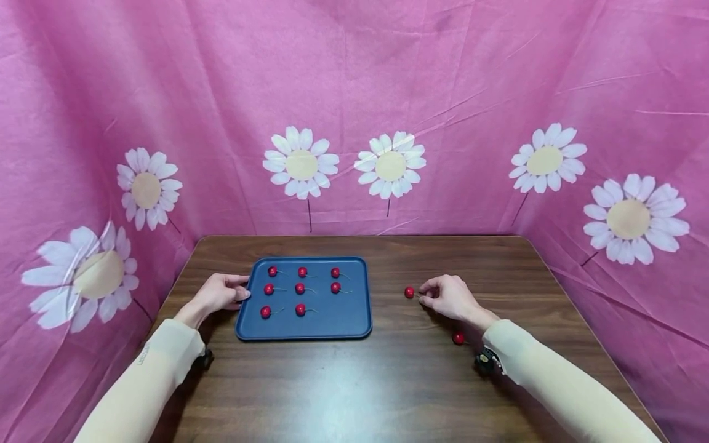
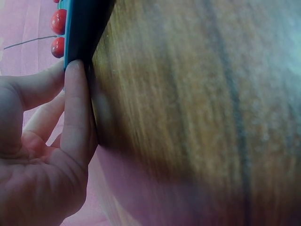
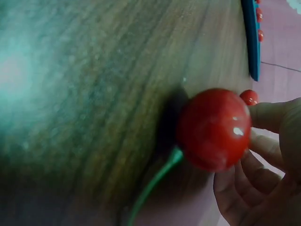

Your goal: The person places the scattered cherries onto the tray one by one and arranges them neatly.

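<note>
A dark blue tray [image 1: 332,326] lies on the table with several red cherries [image 1: 300,309] on it, each with a thin green stem. At its left edge, my left hand [image 1: 217,291] holds the rim between thumb and fingers; in the left wrist view the fingertips meet the tray's side [image 2: 74,33]. Right of the tray, my right hand [image 1: 450,298] pinches the stem of a cherry [image 1: 409,292], which is still at table level. That cherry [image 3: 249,97] shows small beside the fingertips in the right wrist view. Another cherry [image 1: 458,338] lies below my right wrist.
The brown wooden table [image 1: 332,394] carries the tray and the loose cherries. A pink cloth [image 1: 343,74] with white daisies hangs behind and along both sides. The loose cherry [image 3: 214,129] looms large near the right wrist camera.
</note>
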The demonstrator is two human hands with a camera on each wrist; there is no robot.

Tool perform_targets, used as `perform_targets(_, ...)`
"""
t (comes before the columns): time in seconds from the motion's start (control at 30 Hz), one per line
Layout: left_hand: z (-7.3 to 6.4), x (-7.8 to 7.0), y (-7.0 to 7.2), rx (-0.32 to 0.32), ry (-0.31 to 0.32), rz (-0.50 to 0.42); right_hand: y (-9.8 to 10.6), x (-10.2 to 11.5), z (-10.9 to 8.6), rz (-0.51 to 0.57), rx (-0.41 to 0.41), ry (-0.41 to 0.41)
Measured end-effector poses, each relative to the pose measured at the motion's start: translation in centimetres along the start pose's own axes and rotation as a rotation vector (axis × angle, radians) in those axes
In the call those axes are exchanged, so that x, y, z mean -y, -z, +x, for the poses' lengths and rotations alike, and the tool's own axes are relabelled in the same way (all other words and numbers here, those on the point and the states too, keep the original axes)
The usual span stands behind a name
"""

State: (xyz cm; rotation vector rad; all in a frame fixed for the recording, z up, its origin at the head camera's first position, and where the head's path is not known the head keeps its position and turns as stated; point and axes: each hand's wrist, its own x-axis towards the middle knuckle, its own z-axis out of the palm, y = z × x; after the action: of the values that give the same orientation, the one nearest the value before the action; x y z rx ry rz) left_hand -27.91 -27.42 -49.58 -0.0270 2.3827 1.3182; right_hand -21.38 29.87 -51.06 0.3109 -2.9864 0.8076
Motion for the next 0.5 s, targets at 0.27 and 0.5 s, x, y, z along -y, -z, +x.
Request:
perform_targets(0.27, -0.16, -0.19, -0.08, 0.006, 0.000, -0.003, -0.54, 0.40, 0.76, -0.051, -0.025, 0.038)
perform_targets(0.5, -0.09, -0.22, -0.06, 0.001, 0.004, 0.006, -1.02, 0.53, 0.94, -0.076, -0.053, 0.098)
